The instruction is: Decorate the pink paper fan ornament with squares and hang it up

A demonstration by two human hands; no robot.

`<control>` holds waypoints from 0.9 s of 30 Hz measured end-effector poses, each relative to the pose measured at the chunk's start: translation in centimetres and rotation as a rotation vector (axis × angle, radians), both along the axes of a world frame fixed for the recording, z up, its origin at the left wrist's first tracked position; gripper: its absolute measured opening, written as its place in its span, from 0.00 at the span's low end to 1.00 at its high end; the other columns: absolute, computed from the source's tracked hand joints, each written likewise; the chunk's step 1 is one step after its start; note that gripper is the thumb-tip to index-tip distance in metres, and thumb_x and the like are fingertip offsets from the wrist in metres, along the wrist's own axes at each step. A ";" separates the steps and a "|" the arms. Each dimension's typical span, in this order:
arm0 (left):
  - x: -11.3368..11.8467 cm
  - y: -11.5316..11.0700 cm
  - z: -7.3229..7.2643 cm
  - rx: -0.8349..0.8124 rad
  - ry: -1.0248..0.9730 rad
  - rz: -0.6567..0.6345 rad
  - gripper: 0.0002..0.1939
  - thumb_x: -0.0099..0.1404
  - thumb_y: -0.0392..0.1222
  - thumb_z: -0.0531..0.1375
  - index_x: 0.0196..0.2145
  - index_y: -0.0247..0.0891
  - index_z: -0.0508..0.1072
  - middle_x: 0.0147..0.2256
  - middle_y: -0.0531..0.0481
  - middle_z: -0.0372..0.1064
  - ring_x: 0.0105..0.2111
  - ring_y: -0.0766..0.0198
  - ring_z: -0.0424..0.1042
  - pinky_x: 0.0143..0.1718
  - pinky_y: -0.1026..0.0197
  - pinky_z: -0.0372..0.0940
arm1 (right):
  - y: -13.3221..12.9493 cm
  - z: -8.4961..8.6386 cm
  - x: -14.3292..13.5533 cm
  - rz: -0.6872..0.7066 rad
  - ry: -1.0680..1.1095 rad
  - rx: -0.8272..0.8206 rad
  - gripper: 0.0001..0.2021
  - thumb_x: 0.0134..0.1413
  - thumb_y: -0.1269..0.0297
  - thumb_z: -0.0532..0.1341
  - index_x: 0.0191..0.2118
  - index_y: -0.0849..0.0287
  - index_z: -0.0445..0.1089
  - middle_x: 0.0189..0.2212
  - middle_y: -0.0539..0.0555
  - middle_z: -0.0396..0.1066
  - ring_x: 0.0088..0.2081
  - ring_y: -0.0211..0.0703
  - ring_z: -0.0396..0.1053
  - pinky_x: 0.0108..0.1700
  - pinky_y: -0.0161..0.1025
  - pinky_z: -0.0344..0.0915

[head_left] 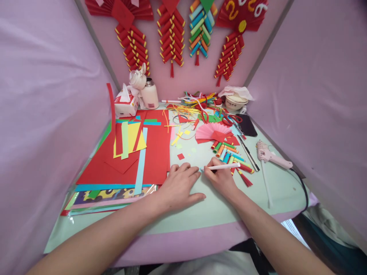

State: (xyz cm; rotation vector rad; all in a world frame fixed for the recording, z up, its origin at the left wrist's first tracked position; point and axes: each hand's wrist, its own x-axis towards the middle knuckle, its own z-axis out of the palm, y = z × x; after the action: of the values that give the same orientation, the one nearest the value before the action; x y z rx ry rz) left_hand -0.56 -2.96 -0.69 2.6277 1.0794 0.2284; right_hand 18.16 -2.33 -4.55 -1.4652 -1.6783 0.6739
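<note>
My right hand (220,176) is closed around a white pen (225,166), its tip pointing left and down near the tabletop. My left hand (181,185) lies flat, fingers stretched and thumb apart, close to the pen tip. A small light-blue bit (201,169) shows between the two hands; whether it is paper or the pen's tip I cannot make out. Just beyond my right hand lies a pink paper fan (210,131) joined to rows of coloured paper tubes (226,154) with a red tassel (244,178).
Stacked red paper (155,152) with coloured strips lies left. A pink glue gun (272,156) with a cord rests right, beside tweezers (249,152). Scissors (228,120), pipe cleaners (197,100), a tissue box (126,105), a bottle (149,94) and a bowl (235,102) stand behind.
</note>
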 end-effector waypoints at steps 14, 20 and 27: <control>0.0 0.1 -0.1 0.000 0.001 0.004 0.29 0.61 0.61 0.56 0.54 0.41 0.66 0.55 0.44 0.64 0.53 0.48 0.58 0.49 0.46 0.51 | 0.0 0.1 -0.1 -0.027 -0.016 0.024 0.12 0.53 0.62 0.57 0.23 0.54 0.54 0.18 0.44 0.55 0.22 0.37 0.55 0.26 0.36 0.53; 0.0 0.0 -0.1 0.004 -0.008 0.004 0.29 0.61 0.60 0.57 0.54 0.41 0.65 0.55 0.45 0.64 0.53 0.49 0.58 0.49 0.46 0.51 | 0.0 0.0 -0.1 -0.020 -0.016 0.029 0.12 0.53 0.63 0.57 0.24 0.54 0.54 0.19 0.44 0.56 0.23 0.37 0.56 0.27 0.36 0.53; 0.0 0.0 -0.1 0.004 -0.016 -0.001 0.28 0.61 0.60 0.56 0.53 0.40 0.65 0.55 0.45 0.65 0.53 0.49 0.58 0.48 0.46 0.50 | 0.1 0.0 0.0 -0.020 -0.010 0.021 0.12 0.53 0.63 0.57 0.24 0.55 0.53 0.18 0.44 0.55 0.23 0.37 0.56 0.27 0.36 0.53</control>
State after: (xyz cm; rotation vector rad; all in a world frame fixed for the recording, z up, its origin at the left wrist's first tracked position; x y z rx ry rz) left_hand -0.60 -2.96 -0.81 2.6252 1.0737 0.2517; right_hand 18.13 -2.27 -4.53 -1.4717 -1.6712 0.6370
